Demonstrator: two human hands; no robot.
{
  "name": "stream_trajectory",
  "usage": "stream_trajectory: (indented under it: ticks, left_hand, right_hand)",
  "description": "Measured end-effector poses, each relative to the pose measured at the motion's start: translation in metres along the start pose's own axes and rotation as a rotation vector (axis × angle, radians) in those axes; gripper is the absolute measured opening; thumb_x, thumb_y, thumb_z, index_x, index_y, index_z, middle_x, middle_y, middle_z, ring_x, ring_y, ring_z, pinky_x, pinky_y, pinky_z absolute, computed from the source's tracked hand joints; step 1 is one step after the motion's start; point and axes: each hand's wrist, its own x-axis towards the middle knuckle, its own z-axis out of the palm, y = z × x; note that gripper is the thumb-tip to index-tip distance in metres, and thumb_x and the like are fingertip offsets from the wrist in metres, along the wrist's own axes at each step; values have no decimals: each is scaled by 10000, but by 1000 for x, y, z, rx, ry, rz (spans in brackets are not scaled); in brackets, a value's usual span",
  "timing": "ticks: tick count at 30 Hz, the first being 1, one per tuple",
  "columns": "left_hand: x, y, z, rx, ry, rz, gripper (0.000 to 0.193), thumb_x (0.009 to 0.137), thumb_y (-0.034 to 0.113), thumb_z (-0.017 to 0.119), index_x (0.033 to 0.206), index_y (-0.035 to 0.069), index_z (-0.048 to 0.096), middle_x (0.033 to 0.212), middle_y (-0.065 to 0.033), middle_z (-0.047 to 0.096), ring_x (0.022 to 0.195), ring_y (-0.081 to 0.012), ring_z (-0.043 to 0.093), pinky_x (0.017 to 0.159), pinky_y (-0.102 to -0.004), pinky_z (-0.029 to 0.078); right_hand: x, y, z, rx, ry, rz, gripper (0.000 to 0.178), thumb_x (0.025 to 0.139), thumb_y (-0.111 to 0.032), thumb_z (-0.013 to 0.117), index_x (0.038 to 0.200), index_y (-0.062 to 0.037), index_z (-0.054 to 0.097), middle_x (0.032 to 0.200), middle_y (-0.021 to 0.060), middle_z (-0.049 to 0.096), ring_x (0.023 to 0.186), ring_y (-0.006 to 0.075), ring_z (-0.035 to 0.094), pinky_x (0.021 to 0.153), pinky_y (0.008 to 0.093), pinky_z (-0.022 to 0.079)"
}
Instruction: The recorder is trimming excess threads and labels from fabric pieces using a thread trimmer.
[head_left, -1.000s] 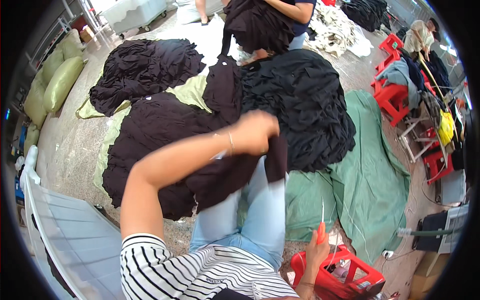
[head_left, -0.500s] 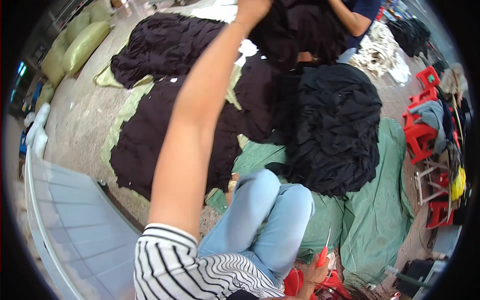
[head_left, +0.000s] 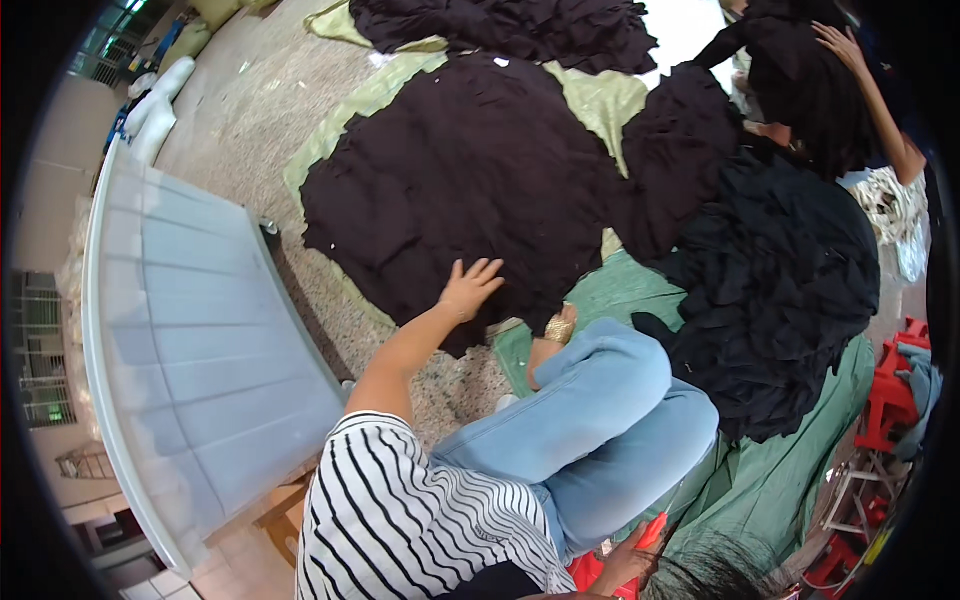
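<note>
My left hand (head_left: 472,290) is open, fingers spread, over the near edge of a broad spread of dark brown-black cloth pieces (head_left: 450,170); it grips nothing. Low in the view, beside my thigh, my right hand (head_left: 628,562) is closed round a red-handled tool (head_left: 653,530). Its tip does not show clearly now. A mounded heap of black cloth (head_left: 770,300) lies to the right of my knees. Between it and the spread is a smaller dark pile (head_left: 680,160).
Another person's hand (head_left: 842,46) rests on dark cloth at the far right. A green sheet (head_left: 800,480) lies under the black heap. A pale blue-grey panel (head_left: 220,330) stands close on my left. Red stools (head_left: 890,400) line the right side.
My left hand has come down from far ahead, where it was by the other person's dark cloth, to the near spread. The view has swung left. My right hand keeps its tool.
</note>
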Motion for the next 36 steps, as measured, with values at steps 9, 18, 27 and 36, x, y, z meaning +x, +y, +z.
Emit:
stream_trajectory:
  ticks: [9, 18, 27, 36]
  left_hand:
    - [-126, -79, 32, 270, -35, 96, 999, 814, 10, 648, 1557, 468, 161, 1675, -44, 110, 1535, -235, 144, 1152, -686, 187]
    - [-70, -65, 30, 419, -98, 244, 857, 927, 193, 595, 1599, 345, 85, 1477, -87, 428, 1421, -254, 342, 1185, -654, 144]
    - [-110, -74, 83, 355, 53, 332, 456, 960, 228, 515, 1408, 290, 457, 1585, -78, 256, 1499, -284, 188, 1058, -698, 357]
    - [-75, -75, 75, 85, -40, 115, 298, 819, 99, 661, 1066, 128, 497, 990, -127, 620, 1058, -332, 575, 1038, -626, 385]
  right_hand:
    - [16, -14, -37, 655, -278, 582, 398, 1005, -243, 591, 1310, 11, 587, 1201, 308, 630, 878, 419, 673, 782, 433, 544]
    - [22, -11, -96, 810, -287, 859, 513, 985, -420, 574, 1280, 0, 553, 1020, 271, 675, 902, 445, 657, 761, 495, 508]
    - [-15, -4, -97, 767, -356, 1015, 516, 994, -434, 565, 1214, 33, 572, 1003, 292, 654, 932, 452, 642, 763, 499, 498]
    - [-16, 11, -85, 723, -274, 992, 506, 998, -432, 559, 1205, 29, 577, 1021, 297, 653, 941, 464, 633, 773, 504, 492]
